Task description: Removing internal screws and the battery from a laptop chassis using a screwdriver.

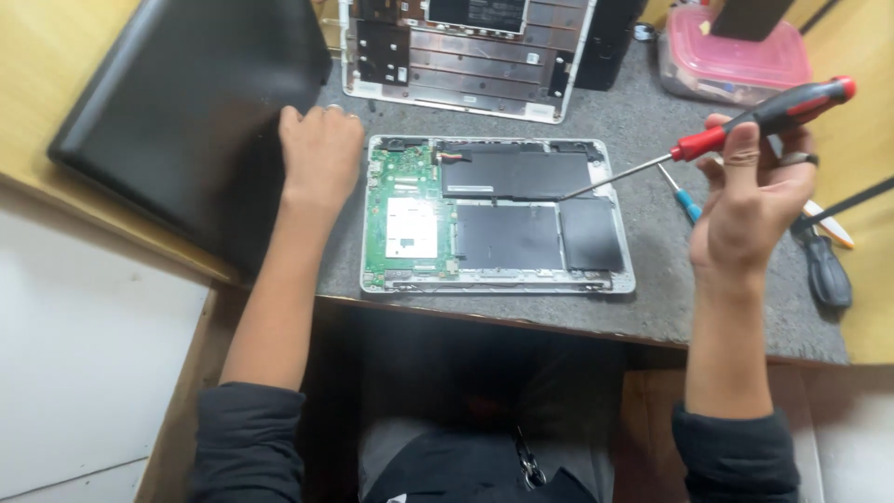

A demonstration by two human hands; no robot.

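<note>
The right hand (750,200) is raised above the right part of the tabletop (643,298), its fingers closed around the red-and-black handle of a screwdriver (726,135). The tool's long axis runs on a slant: the handle end sits up and to the right, and the thin metal shaft slopes down to the left, its tip pointing at the top edge of the black battery packs inside the opened laptop (498,214), at or just above that surface; contact cannot be told. The left hand (319,154) lies knuckles-up with its fingers curled, resting at the laptop's upper left corner where a closed black laptop (186,112) meets it; it grips nothing that can be made out. The opened laptop lies flat in the middle of the tabletop, its long side running left to right, a green circuit board on its left and the black packs filling the rest. Beyond it lies a removed white bottom cover (466,65), inner side up. To the right lie a small blue-handled screwdriver (684,200), a black-handled screwdriver (824,270), and farther back a pink-lidded plastic box (736,61).
</note>
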